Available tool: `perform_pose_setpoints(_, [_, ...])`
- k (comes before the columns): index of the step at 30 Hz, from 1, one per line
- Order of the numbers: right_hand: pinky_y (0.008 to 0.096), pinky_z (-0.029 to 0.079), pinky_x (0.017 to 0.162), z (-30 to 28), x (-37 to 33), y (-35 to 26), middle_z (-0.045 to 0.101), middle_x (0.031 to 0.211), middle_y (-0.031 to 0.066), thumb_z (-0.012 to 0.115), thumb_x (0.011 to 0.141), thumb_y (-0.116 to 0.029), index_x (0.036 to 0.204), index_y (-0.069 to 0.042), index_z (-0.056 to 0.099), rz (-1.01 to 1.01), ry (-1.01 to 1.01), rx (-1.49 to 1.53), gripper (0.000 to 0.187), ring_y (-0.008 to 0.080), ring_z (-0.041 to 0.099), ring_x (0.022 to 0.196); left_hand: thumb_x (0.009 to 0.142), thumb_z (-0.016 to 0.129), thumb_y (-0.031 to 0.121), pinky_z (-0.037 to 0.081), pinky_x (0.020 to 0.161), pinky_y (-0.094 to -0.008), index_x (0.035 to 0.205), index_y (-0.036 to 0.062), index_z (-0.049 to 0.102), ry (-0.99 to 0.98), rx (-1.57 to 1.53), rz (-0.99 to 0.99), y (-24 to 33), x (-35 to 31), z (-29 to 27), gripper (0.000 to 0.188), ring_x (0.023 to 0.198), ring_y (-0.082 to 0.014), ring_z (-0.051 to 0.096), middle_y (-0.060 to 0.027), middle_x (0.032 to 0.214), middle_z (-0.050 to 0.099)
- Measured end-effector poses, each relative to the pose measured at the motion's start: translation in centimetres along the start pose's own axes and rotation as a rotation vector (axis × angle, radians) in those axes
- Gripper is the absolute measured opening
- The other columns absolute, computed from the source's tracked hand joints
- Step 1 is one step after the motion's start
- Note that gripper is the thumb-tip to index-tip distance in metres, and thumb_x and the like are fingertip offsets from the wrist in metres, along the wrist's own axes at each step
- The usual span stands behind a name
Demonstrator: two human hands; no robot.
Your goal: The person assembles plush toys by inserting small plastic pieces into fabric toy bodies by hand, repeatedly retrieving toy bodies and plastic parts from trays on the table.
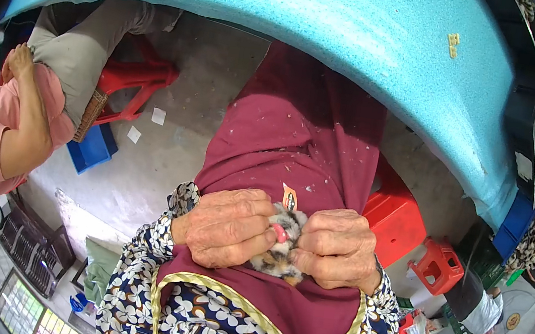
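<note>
1. The furry piece (275,257) sits over the person's lap, on the maroon apron (285,135), between the two hands. The left hand (224,227) pinches its left side with curled fingers; the right hand (336,247) grips its right edge. Some fingertips are hidden.
2. Uneven pulling could stretch or tear the piece, since both hands hold it from opposite sides.
3. The pink patch (279,233) beside the left fingers could get scuffed or caught if that grip slips.
4. The orange-and-white label (289,197), at the far edge of the piece, might crease if folded under.
5. Pale fluff specks dot the apron and could cling to the fur.
6. With the blue desk (366,31) beyond the lap, a dropped piece would probably slide floorward.
</note>
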State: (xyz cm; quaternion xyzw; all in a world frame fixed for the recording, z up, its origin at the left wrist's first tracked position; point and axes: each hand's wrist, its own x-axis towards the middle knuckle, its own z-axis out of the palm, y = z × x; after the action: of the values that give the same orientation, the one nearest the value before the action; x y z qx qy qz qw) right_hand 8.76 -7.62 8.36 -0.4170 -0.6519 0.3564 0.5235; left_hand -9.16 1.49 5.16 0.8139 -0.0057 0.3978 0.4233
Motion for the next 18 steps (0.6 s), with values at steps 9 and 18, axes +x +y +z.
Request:
perform_pose_setpoints(9, [0.0263,0.039,0.039,0.2,0.7,0.2,0.052,0.059,0.0057,0.068,0.057,0.001,0.064,-0.001,0.060,-0.047,0.014,0.003,0.011,0.0172,0.050,0.046,0.067,0.063,0.007,0.054,0.067,-0.0415,0.087,-0.0061,0.055,0.050,-0.066,-0.035,-0.7,-0.2,0.0,0.025,0.079,-0.0330,0.063,-0.0209,0.091,0.059])
perform_pose_setpoints(18, [0.0289,0.041,0.044,-0.7,-0.5,0.4,0.052,0.064,0.0081,0.063,0.058,0.002,0.068,-0.001,0.056,0.138,0.072,0.002,0.013,0.0200,0.052,0.051,0.066,0.063,0.009,0.053,0.061,-0.0370,0.085,-0.0052,0.055,0.053,-0.004,0.018,-1.6,0.9,0.7,0.025,0.070,-0.0282,0.062,-0.0193,0.084,0.060])
